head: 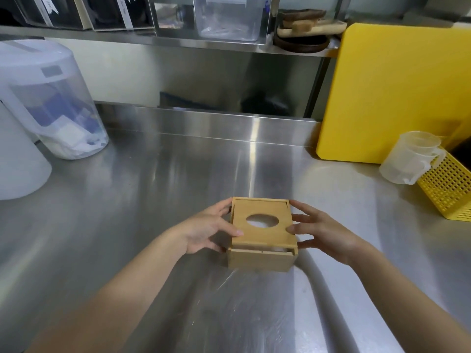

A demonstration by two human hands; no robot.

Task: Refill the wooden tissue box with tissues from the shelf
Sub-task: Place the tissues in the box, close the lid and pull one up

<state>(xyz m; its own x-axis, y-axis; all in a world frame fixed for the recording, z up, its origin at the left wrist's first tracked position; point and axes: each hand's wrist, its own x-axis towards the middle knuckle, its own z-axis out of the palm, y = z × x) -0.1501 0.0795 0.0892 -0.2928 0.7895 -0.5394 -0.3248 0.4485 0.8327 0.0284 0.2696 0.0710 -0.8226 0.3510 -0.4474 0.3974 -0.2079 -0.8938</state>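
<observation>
A square wooden tissue box [262,258] rests on the steel counter [153,200] in front of me. Its sliding lid [262,235] has an oval hole, and white tissue [260,221] shows through it. The lid sits slightly off the near edge, leaving a thin gap. My left hand [209,230] grips the box's left side, with the thumb on the lid. My right hand [321,233] holds the right side, fingers spread against the lid edge. The shelf [178,43] runs along the back above the counter.
A large translucent lidded container [53,103] with packets and a white tub [17,161] stand at the left. A yellow cutting board [397,93] leans at the back right. Clear measuring cups [410,159] lie against a yellow mesh basket [448,189]. Clear bins and wooden plates [305,29] sit on the shelf.
</observation>
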